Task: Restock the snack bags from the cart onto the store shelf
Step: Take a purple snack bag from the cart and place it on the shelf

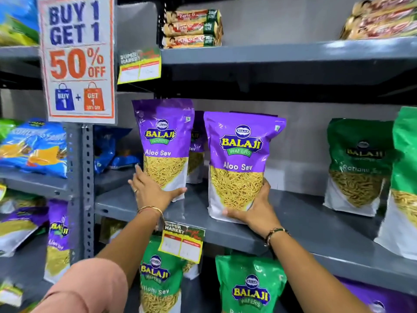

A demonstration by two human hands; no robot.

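Two purple Aloo Sev snack bags stand upright on the grey middle shelf (316,231). My left hand (151,190) grips the base of the left purple bag (165,141), thumb across its front. My right hand (256,210) holds the lower right corner of the right purple bag (241,163), near the shelf's front edge. A third purple bag (196,150) stands behind and between them, mostly hidden. The cart is out of view.
Green Ratlami Sev bags (358,166) stand at the right of the same shelf, and more green bags (250,288) sit on the shelf below. A "Buy 1 Get 1" sign (79,57) hangs on the upright at left. Blue bags (36,147) fill the left bay. Biscuit packs (191,28) lie above.
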